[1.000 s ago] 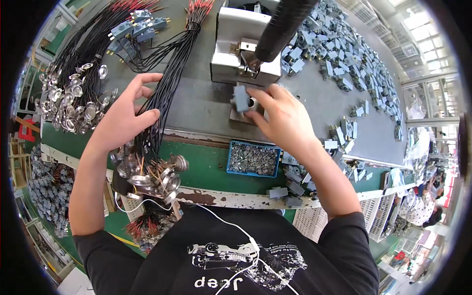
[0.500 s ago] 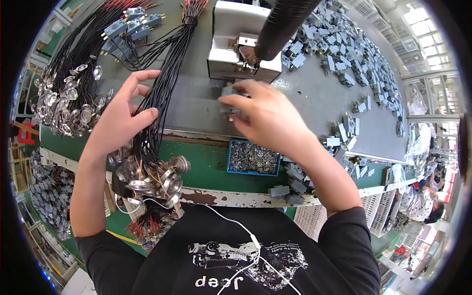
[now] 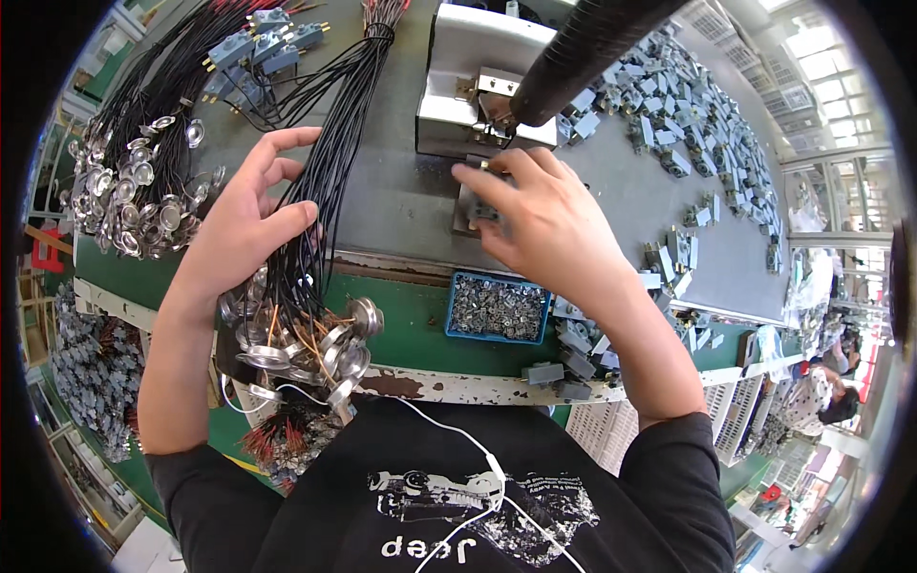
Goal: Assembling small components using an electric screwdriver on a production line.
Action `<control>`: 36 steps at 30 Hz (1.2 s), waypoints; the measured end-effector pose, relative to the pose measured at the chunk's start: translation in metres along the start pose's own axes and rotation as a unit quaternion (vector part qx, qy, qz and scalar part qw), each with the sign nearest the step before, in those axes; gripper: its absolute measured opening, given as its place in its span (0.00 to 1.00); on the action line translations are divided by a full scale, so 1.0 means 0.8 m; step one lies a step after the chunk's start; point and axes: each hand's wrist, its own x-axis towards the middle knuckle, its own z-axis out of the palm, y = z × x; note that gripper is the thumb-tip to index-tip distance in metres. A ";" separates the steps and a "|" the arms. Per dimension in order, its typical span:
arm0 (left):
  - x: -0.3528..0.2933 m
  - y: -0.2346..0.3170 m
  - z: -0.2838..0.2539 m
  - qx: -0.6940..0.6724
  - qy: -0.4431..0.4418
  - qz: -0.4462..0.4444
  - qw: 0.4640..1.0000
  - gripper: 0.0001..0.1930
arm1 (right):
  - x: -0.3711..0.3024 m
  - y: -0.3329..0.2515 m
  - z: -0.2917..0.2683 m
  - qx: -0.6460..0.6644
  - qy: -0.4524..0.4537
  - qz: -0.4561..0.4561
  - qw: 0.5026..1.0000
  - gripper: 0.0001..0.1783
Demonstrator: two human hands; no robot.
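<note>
My left hand (image 3: 253,210) curls around a thick bundle of black wires (image 3: 330,143), its thumb across the strands and its fingers partly behind them. Round silver metal caps (image 3: 349,358) hang at the bundle's lower end, near the table's front edge. In front of the white press-like machine (image 3: 444,110), my right hand (image 3: 544,210) bends its fingers and thumb over a small dark block (image 3: 468,205). Motion blurs the fingertips, and whatever they pinch is hidden. A thick black tube (image 3: 583,57) slants over the machine.
Grey switch-like parts (image 3: 669,124) spread over the right of the table. A blue tray (image 3: 451,320) of small metal pieces stands at the front edge. More silver caps on black wires (image 3: 134,181) lie at left, beside several grey parts (image 3: 234,48). A person (image 3: 812,401) is far right.
My right hand has shifted slightly right, and the dark block beneath it shows more. My left hand keeps its hold on the wires. The whole view has moved a little.
</note>
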 end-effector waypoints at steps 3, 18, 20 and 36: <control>-0.002 -0.005 0.000 -0.002 0.012 0.007 1.000 0.34 | -0.007 0.003 0.000 0.043 0.016 -0.015 0.999 0.27; 0.007 -0.012 0.015 -0.014 0.013 0.014 1.000 0.33 | -0.019 0.016 0.027 0.090 0.076 0.002 0.993 0.28; 0.005 -0.015 0.013 -0.012 0.011 0.009 1.000 0.33 | -0.021 0.007 0.029 0.071 0.098 -0.004 0.993 0.27; -0.008 0.004 -0.002 0.094 -0.003 -0.016 0.995 0.41 | 0.038 -0.095 0.072 0.573 -0.181 0.152 0.784 0.13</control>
